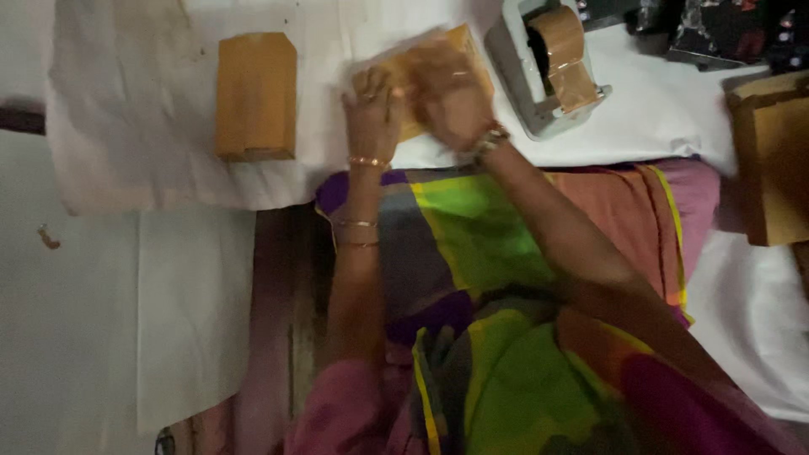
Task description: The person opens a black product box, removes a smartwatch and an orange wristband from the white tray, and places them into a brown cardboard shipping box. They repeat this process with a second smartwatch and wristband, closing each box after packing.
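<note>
**Both hands on a brown packet**

Your left hand [371,105] and your right hand [451,97] lie together on a brown packet in a clear wrapper [438,50]. The fingers of both hands are bent down over it and press on it; the picture is blurred there, so the exact grip is not clear to me. The packet rests on the white cloth [152,109] in front of you, near its edge. To the left, well apart, a brown paper-wrapped block [255,95] lies on the same cloth. Just beside your right hand stands a grey tape dispenser [552,72] with brown tape. At the right border lies a brown cardboard box [774,160].
</note>
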